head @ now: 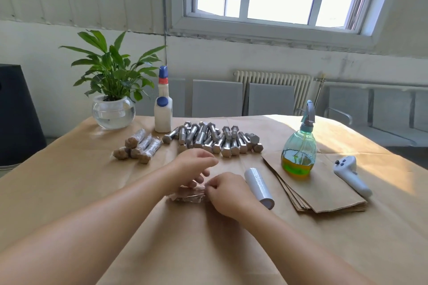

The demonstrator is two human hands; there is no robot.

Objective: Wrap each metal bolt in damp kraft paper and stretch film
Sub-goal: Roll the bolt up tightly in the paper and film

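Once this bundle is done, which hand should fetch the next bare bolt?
Left, probably. The left hand hovers loosely just short of the bolt pile, while the right hand pinches film on the wrapped bundle, further from the pile.

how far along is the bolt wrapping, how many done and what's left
Done: about five wrapped bolts lie in a cluster on the left. In hand: both hands, left hand and right hand, work film around one bundle. Left: a large pile of bare bolts, so most of the job remains.
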